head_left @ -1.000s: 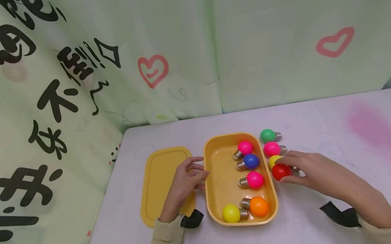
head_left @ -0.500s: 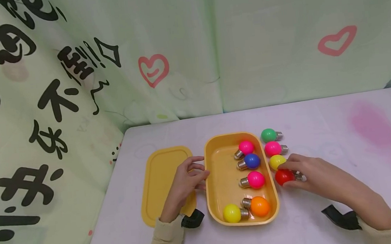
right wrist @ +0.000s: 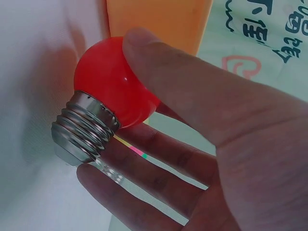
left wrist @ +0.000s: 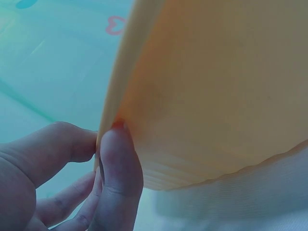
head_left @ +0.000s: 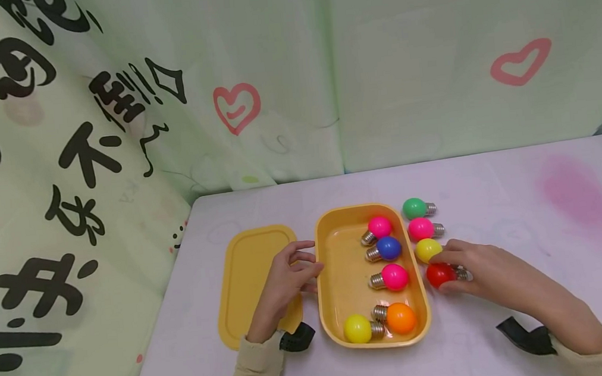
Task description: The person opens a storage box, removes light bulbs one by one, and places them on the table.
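My right hand (head_left: 471, 264) holds a red light bulb (head_left: 440, 275) between thumb and fingers at the table, just right of the yellow plastic box (head_left: 336, 328). In the right wrist view, the thumb lies across the red globe and the ridged metal base (right wrist: 86, 127) points away from it. At the box's left side, my left hand (head_left: 291, 275) pinches the rim; the left wrist view has the thumb (left wrist: 121, 168) on the wall and a finger on the rim's other side. Inside the box lie pink, blue (head_left: 390, 247), orange (head_left: 401, 318) and yellow bulbs (head_left: 357, 329).
A yellow bulb (head_left: 427, 250), a pink bulb (head_left: 420, 229) and a green bulb (head_left: 414, 208) form a line along the box's right side. A flat yellow lid (head_left: 237, 289) lies left of the box, partly under my left hand. Printed curtains (head_left: 405, 83) hang behind the table.
My right hand has moved the red bulb slightly toward the near side and right, uncovering more of the yellow bulb beyond it. My left hand stays at the box's rim.
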{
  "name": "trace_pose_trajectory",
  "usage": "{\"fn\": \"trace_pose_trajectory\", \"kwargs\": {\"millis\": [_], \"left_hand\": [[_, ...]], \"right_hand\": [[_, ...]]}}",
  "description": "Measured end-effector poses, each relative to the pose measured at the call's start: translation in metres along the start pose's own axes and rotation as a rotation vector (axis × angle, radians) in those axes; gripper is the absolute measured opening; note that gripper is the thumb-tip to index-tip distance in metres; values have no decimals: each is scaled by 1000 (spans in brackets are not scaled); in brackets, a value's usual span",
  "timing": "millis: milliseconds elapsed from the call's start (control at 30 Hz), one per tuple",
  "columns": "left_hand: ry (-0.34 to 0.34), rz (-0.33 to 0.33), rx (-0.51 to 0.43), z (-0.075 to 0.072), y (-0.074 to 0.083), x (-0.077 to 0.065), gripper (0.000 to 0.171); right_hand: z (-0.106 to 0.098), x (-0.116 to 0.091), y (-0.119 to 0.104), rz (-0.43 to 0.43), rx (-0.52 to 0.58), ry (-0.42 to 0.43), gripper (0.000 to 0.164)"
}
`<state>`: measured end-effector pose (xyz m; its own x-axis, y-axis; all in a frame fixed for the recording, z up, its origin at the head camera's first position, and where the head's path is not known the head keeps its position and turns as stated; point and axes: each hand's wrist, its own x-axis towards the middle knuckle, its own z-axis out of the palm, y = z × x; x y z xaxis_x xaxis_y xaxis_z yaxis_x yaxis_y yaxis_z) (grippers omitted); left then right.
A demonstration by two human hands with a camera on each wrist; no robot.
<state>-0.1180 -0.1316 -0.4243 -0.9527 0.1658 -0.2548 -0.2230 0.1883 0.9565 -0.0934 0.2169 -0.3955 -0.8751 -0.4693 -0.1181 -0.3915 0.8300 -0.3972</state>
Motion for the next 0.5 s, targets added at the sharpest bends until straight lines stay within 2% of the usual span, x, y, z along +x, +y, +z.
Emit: {"fn": "trace_pose_trajectory", "kwargs": {"millis": [500], "left_hand": [[4, -5, 6, 0, 1, 0, 47]], "right_hand": [[4, 2, 1, 21, -17, -27, 42]]}}
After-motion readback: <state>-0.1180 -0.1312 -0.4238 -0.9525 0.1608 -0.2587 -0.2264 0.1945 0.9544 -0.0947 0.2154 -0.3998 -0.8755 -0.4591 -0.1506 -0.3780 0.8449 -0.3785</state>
